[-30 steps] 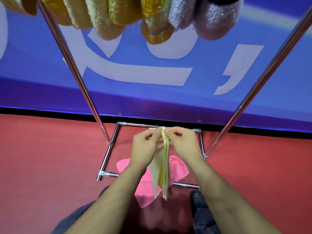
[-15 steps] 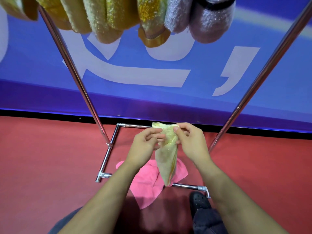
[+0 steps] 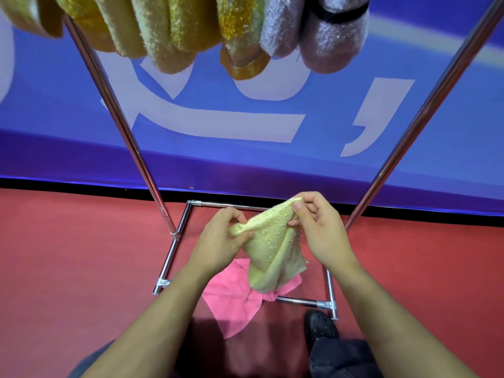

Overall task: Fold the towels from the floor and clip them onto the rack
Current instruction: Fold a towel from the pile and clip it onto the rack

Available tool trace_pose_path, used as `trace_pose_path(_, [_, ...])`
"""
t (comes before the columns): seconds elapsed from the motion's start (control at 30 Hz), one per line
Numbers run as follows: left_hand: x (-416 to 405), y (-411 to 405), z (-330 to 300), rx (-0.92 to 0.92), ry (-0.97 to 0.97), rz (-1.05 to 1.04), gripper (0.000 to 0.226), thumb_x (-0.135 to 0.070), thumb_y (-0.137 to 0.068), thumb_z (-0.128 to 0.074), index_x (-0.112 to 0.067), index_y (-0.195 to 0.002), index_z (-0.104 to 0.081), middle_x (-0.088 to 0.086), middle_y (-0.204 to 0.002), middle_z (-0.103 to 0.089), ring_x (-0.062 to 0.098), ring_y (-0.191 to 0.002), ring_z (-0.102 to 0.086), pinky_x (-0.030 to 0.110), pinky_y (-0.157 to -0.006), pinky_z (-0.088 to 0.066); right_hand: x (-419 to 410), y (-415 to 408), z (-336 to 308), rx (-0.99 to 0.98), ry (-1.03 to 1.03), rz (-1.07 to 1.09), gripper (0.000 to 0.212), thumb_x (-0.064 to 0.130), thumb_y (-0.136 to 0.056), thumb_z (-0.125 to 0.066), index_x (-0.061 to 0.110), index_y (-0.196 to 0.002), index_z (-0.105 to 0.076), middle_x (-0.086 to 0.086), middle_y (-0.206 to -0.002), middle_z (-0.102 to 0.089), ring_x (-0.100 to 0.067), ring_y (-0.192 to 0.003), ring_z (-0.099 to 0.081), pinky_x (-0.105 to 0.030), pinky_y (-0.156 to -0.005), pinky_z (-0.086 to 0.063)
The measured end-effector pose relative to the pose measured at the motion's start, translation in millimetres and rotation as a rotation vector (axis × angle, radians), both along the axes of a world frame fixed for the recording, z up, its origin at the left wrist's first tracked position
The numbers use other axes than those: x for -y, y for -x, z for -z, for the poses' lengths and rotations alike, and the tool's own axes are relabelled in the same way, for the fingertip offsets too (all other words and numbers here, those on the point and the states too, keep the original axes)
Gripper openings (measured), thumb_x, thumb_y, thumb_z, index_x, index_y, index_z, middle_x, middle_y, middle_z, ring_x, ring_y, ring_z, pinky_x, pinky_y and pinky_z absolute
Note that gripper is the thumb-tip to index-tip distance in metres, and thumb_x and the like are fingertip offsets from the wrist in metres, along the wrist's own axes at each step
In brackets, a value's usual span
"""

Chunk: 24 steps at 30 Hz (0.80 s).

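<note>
I hold a pale yellow towel [image 3: 272,246] in the air over the rack's base. My left hand [image 3: 221,241] pinches its left corner, bunched between thumb and fingers. My right hand [image 3: 319,230] pinches the upper right corner, thumb on top. The towel hangs down between them in loose folds. A pink towel [image 3: 231,298] lies flat on the red floor below, partly hidden by the yellow one. Several folded yellow, green and lilac towels [image 3: 245,31] hang from the rack at the top of the view.
The chrome rack's two uprights [image 3: 120,126] slant up left and right, and its rectangular base frame [image 3: 169,263] lies on the red floor. A blue banner with white marks [image 3: 245,126] stands behind. My black shoe [image 3: 320,324] is near the frame's front right corner.
The yellow towel was held edge-on with both hands together at its top. My hands have drawn apart and the towel has spread open between them, now facing me.
</note>
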<state>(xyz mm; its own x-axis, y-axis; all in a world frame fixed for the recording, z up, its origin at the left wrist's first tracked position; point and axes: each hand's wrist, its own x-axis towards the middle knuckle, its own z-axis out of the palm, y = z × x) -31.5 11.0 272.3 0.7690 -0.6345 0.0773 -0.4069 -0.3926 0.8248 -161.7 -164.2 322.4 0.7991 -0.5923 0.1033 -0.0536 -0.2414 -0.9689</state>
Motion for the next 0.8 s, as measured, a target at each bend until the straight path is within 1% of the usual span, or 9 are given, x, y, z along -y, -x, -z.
trace_pose_path(0.07, [-1.2, -0.6, -2.1, -0.021, -0.003, -0.007, 0.028, -0.030, -0.079, -0.082, -0.033, -0.089, -0.056, -0.012, -0.103, -0.067, 0.011, -0.096, -0.063, 0.040, -0.086, -0.053, 0.6, 1.2, -0.9, 0.017, -0.013, 0.010, 0.010, 0.017, -0.104, -0.054, 0.013, -0.104, -0.063, -0.013, -0.097, -0.072, -0.015, -0.078, -0.073, -0.043, -0.084, -0.059])
trace_pose_path(0.17, [-2.7, -0.6, -3.2, -0.008, -0.066, -0.001, 0.023, -0.032, -0.081, -0.082, -0.030, -0.087, -0.060, -0.011, -0.088, -0.069, 0.011, -0.081, -0.062, 0.041, -0.080, -0.054, 2.0, 1.7, -2.1, 0.036, -0.034, 0.025, 0.009, 0.014, -0.104, -0.054, 0.013, -0.103, -0.063, -0.012, -0.094, -0.072, -0.015, -0.076, -0.072, -0.047, -0.085, -0.058])
trace_pose_path(0.23, [-3.2, -0.6, -3.7, 0.000, -0.095, 0.004, 0.019, -0.033, -0.083, -0.081, -0.030, -0.091, -0.064, -0.013, -0.085, -0.069, 0.010, -0.081, -0.063, 0.038, -0.082, -0.054, 3.5, 1.5, -1.5, 0.038, -0.037, 0.031, 0.010, 0.014, -0.104, -0.054, 0.015, -0.103, -0.064, -0.008, -0.091, -0.073, -0.016, -0.076, -0.072, -0.052, -0.087, -0.058])
trace_pose_path(0.3, [-3.7, -0.3, -4.1, 0.014, -0.114, 0.026, 0.018, -0.035, -0.084, -0.080, -0.031, -0.097, -0.068, -0.013, -0.091, -0.069, 0.008, -0.086, -0.064, 0.037, -0.085, -0.054, 5.0, 1.9, -0.3, 0.034, -0.032, 0.032, 0.010, 0.015, -0.104, -0.054, 0.017, -0.102, -0.064, -0.005, -0.089, -0.073, -0.016, -0.076, -0.072, -0.055, -0.087, -0.057])
trace_pose_path(0.4, [-5.3, -0.5, -6.0, 0.042, -0.171, 0.054, 0.013, -0.042, -0.086, -0.077, -0.036, -0.090, -0.067, -0.010, -0.093, -0.065, 0.005, -0.087, -0.063, 0.036, -0.086, -0.052, 8.0, 2.6, 1.3, 0.024, -0.032, 0.052, 0.009, 0.016, -0.104, -0.054, 0.016, -0.103, -0.064, -0.004, -0.089, -0.073, -0.015, -0.076, -0.073, -0.054, -0.088, -0.057])
trace_pose_path(0.53, [-9.0, -1.8, -6.9, 0.097, -0.269, 0.059, 0.017, -0.052, -0.087, -0.071, -0.041, -0.083, -0.059, -0.009, -0.096, -0.064, 0.009, -0.091, -0.064, 0.036, -0.084, -0.052, 13.3, 3.8, 1.5, 0.012, -0.035, 0.092, 0.009, 0.015, -0.103, -0.055, 0.015, -0.102, -0.063, -0.007, -0.091, -0.073, -0.014, -0.075, -0.073, -0.042, -0.084, -0.057])
trace_pose_path(0.67, [-9.6, -5.7, -3.8, 0.201, -0.313, -0.013, 0.025, -0.059, -0.087, -0.067, -0.034, -0.089, -0.067, -0.013, -0.101, -0.063, 0.013, -0.096, -0.065, 0.040, -0.083, -0.054, 19.3, 5.5, 5.9, -0.047, -0.020, 0.145, 0.008, 0.017, -0.103, -0.055, 0.017, -0.099, -0.062, -0.012, -0.094, -0.073, -0.011, -0.072, -0.073, -0.019, -0.072, -0.053])
trace_pose_path(0.73, [-7.9, -7.6, -4.1, 0.209, -0.257, -0.031, 0.024, -0.054, -0.085, -0.072, -0.030, -0.083, -0.070, -0.016, -0.102, -0.065, 0.012, -0.095, -0.065, 0.039, -0.084, -0.055, 21.7, 6.0, 9.3, -0.078, -0.013, 0.177, 0.009, 0.018, -0.103, -0.055, 0.013, -0.101, -0.062, -0.011, -0.093, -0.072, -0.009, -0.070, -0.073, -0.012, -0.066, -0.049])
trace_pose_path(0.8, [-6.6, -8.1, -5.4, 0.198, -0.183, -0.022, 0.020, -0.042, -0.085, -0.078, -0.026, -0.075, -0.071, -0.017, -0.099, -0.067, 0.006, -0.090, -0.065, 0.035, -0.084, -0.054, 23.5, 6.1, 12.1, -0.107, -0.009, 0.207, 0.013, 0.018, -0.103, -0.054, 0.008, -0.105, -0.062, -0.009, -0.091, -0.072, -0.008, -0.069, -0.072, -0.009, -0.063, -0.047])
